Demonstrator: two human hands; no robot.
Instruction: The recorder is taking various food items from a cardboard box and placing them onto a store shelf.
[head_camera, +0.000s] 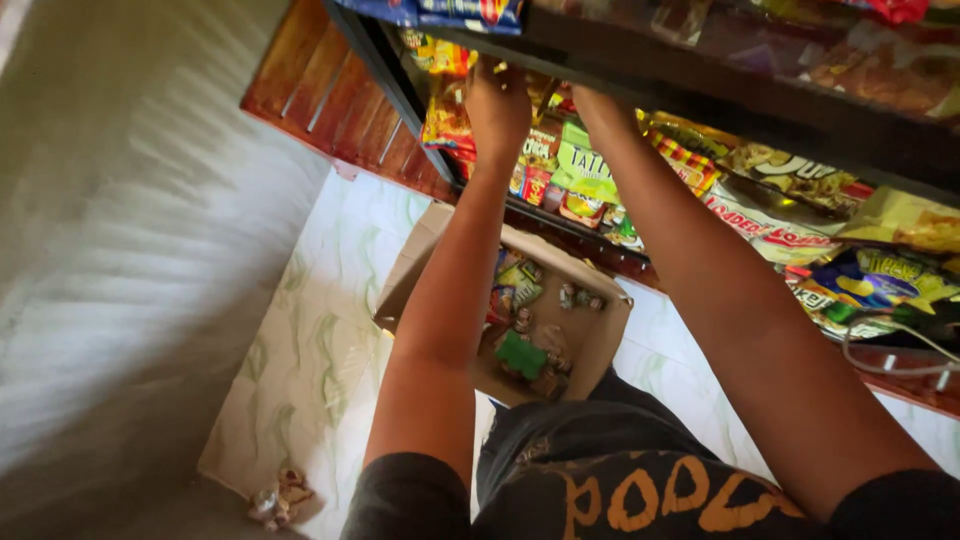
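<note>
My left hand reaches up into a shelf packed with bright snack packets. Its back faces me and its fingers are buried among red and yellow packets, so its grip is hidden. My right hand goes in beside it. Only the wrist and heel show under the dark upper shelf edge. Below my arms an open cardboard box stands on the floor. It holds several small packets and a green one.
The wooden shelf unit runs from upper left to right, with more snack bags along its lower row. A pale wall fills the left. Crumpled wrappers lie on the pale, green-patterned tiled floor.
</note>
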